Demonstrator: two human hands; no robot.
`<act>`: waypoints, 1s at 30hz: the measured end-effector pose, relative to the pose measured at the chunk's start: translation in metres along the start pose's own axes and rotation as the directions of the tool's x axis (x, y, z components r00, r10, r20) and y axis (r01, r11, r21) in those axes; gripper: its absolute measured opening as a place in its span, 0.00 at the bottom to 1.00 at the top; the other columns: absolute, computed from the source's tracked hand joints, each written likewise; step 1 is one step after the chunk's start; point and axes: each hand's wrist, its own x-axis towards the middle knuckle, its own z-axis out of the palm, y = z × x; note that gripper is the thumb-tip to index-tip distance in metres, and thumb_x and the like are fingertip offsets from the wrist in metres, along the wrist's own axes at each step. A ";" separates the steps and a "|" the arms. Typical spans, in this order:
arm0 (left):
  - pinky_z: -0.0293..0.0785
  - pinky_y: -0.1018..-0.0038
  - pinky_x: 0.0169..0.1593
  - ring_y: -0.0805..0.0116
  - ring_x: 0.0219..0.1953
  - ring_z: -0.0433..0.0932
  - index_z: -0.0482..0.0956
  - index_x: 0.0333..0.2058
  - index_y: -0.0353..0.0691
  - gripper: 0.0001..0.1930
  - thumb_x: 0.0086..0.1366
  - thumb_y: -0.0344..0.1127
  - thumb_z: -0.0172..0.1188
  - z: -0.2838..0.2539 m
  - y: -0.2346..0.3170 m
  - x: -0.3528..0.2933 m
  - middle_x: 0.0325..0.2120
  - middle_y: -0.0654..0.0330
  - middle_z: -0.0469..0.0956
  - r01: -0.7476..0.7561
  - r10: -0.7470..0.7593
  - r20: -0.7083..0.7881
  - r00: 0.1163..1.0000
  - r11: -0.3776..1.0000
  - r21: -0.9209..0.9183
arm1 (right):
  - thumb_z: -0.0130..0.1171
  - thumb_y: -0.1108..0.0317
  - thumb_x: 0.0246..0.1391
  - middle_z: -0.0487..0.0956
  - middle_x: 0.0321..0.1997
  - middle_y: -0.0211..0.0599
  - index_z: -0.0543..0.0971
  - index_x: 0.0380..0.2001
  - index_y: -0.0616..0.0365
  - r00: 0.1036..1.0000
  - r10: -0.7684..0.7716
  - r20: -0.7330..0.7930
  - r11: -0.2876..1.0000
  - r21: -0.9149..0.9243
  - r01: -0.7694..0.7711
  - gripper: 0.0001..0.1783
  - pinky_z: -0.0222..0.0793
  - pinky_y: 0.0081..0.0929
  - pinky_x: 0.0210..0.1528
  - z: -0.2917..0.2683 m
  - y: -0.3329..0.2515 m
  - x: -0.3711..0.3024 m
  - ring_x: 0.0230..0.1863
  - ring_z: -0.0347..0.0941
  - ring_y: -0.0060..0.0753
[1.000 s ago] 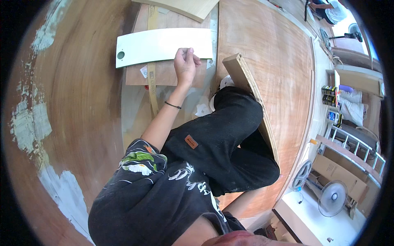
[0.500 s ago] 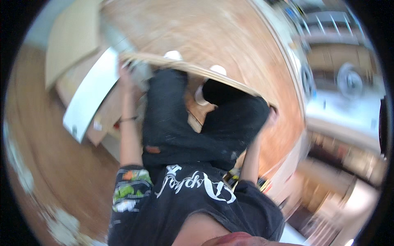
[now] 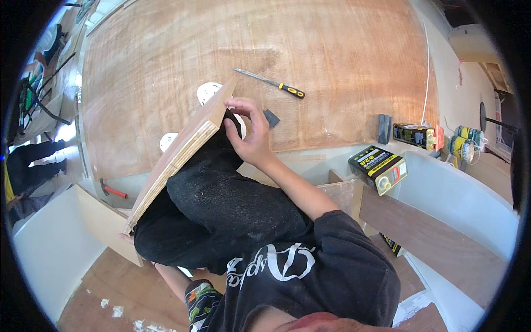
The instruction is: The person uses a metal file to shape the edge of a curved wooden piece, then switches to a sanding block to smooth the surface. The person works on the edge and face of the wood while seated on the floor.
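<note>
Across my raised legs leans a plywood board [image 3: 180,145], tilted, its layered edge facing me. The fingers and thumb of my right hand [image 3: 250,133] curl round its upper right end. At the lower left end are the fingertips of my left hand [image 3: 127,238], closed on the board's corner; my leg hides most of that hand. Beyond the right hand, a long thin tool like a file with a yellow and black handle [image 3: 292,91] lies on the wooden sheet [image 3: 332,50]. A small dark block [image 3: 271,118] lies beside the right hand.
A red-handled hammer [image 3: 114,191] lies at left near a pale curved panel [image 3: 50,243]. On the right are a black box [image 3: 378,169], another black box [image 3: 412,135], a dark upright block [image 3: 384,128] and yellow-green cans [image 3: 463,145]. Someone in dark trousers [image 3: 36,166] is at far left.
My view and body have turned; the earlier frame is blurred. The board has swung from sloping down rightward to slanting up from lower left to upper right. Both hands remain at its ends.
</note>
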 end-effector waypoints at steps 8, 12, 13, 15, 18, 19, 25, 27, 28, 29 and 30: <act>0.66 0.56 0.63 0.51 0.60 0.67 0.58 0.66 0.41 0.36 0.71 0.63 0.43 -0.005 0.009 -0.006 0.60 0.48 0.64 0.013 -0.013 0.010 1.000 1.000 0.016 | 0.60 0.71 0.55 0.71 0.59 0.48 0.70 0.58 0.57 0.989 0.130 0.074 0.951 -0.293 -0.103 0.26 0.65 0.44 0.61 0.002 0.044 0.003 0.60 0.69 0.54; 0.66 0.56 0.63 0.50 0.60 0.66 0.57 0.66 0.40 0.37 0.71 0.63 0.43 -0.003 0.006 -0.009 0.61 0.48 0.64 0.017 -0.017 0.032 0.999 1.000 -0.003 | 0.58 0.70 0.58 0.73 0.59 0.47 0.73 0.57 0.56 0.995 0.009 0.104 0.975 -0.222 0.015 0.23 0.64 0.42 0.63 -0.003 0.025 0.004 0.60 0.69 0.53; 0.66 0.56 0.63 0.50 0.61 0.66 0.57 0.66 0.40 0.37 0.71 0.64 0.43 -0.003 0.005 -0.008 0.61 0.47 0.64 0.017 -0.016 0.041 0.999 1.000 -0.013 | 0.58 0.70 0.59 0.74 0.59 0.46 0.74 0.57 0.57 0.993 -0.034 0.117 0.980 -0.192 0.056 0.21 0.64 0.42 0.63 -0.004 0.018 0.005 0.60 0.70 0.52; 0.66 0.56 0.63 0.50 0.61 0.66 0.57 0.66 0.40 0.38 0.70 0.64 0.43 -0.004 0.001 -0.007 0.61 0.47 0.63 0.017 -0.016 0.055 0.998 0.999 -0.035 | 0.57 0.69 0.61 0.75 0.58 0.45 0.76 0.55 0.57 0.983 -0.077 0.167 0.989 -0.115 0.097 0.18 0.64 0.39 0.63 -0.007 0.002 0.009 0.60 0.70 0.48; 0.65 0.56 0.64 0.50 0.61 0.65 0.57 0.66 0.39 0.38 0.70 0.64 0.43 -0.005 -0.003 -0.004 0.61 0.47 0.63 0.022 -0.017 0.071 0.997 0.997 -0.070 | 0.59 0.68 0.61 0.76 0.56 0.42 0.77 0.53 0.56 0.963 -0.049 0.265 0.999 0.022 0.045 0.17 0.63 0.36 0.63 -0.011 -0.012 0.022 0.60 0.71 0.41; 0.65 0.56 0.64 0.50 0.61 0.65 0.56 0.66 0.39 0.39 0.70 0.64 0.43 -0.004 -0.004 -0.002 0.61 0.47 0.63 0.026 -0.019 0.076 0.997 0.996 -0.081 | 0.60 0.69 0.60 0.77 0.56 0.41 0.78 0.53 0.56 0.950 -0.057 0.306 0.993 0.116 0.022 0.17 0.63 0.35 0.64 -0.012 -0.014 0.026 0.60 0.71 0.40; 0.64 0.56 0.64 0.50 0.62 0.64 0.56 0.67 0.37 0.40 0.70 0.65 0.44 -0.003 -0.004 0.005 0.62 0.46 0.62 0.033 -0.023 0.091 0.996 0.994 -0.104 | 0.67 0.68 0.54 0.76 0.54 0.38 0.78 0.50 0.61 0.822 -0.084 0.563 0.936 0.329 -0.129 0.20 0.60 0.35 0.66 -0.027 -0.017 0.049 0.61 0.68 0.35; 0.64 0.56 0.64 0.50 0.62 0.64 0.56 0.67 0.37 0.40 0.70 0.65 0.44 -0.004 -0.004 0.008 0.62 0.46 0.62 0.033 -0.023 0.090 0.996 0.994 -0.105 | 0.70 0.69 0.50 0.76 0.53 0.38 0.79 0.49 0.61 0.816 -0.018 0.578 0.936 0.296 -0.190 0.22 0.61 0.35 0.65 -0.030 -0.020 0.051 0.60 0.69 0.35; 0.64 0.56 0.64 0.50 0.63 0.64 0.56 0.67 0.37 0.40 0.70 0.65 0.44 -0.004 -0.005 0.010 0.62 0.46 0.62 0.031 -0.022 0.087 0.996 0.994 -0.102 | 0.71 0.70 0.48 0.76 0.53 0.38 0.79 0.48 0.61 0.813 0.015 0.582 0.934 0.282 -0.219 0.23 0.61 0.35 0.65 -0.031 -0.022 0.050 0.60 0.69 0.35; 0.64 0.56 0.65 0.50 0.63 0.64 0.55 0.67 0.36 0.41 0.70 0.65 0.44 -0.005 -0.005 0.011 0.62 0.46 0.62 0.034 -0.026 0.087 0.996 0.995 -0.095 | 0.72 0.69 0.47 0.77 0.52 0.37 0.80 0.48 0.58 0.823 0.026 0.567 0.942 0.260 -0.210 0.23 0.62 0.35 0.64 -0.031 -0.024 0.050 0.58 0.70 0.35; 0.64 0.56 0.65 0.50 0.63 0.63 0.55 0.67 0.36 0.41 0.70 0.65 0.44 -0.005 -0.006 0.012 0.62 0.46 0.61 0.036 -0.028 0.085 0.996 0.995 -0.090 | 0.73 0.69 0.45 0.77 0.51 0.35 0.81 0.47 0.56 0.833 0.044 0.552 0.952 0.231 -0.203 0.23 0.63 0.35 0.63 -0.032 -0.026 0.050 0.57 0.71 0.35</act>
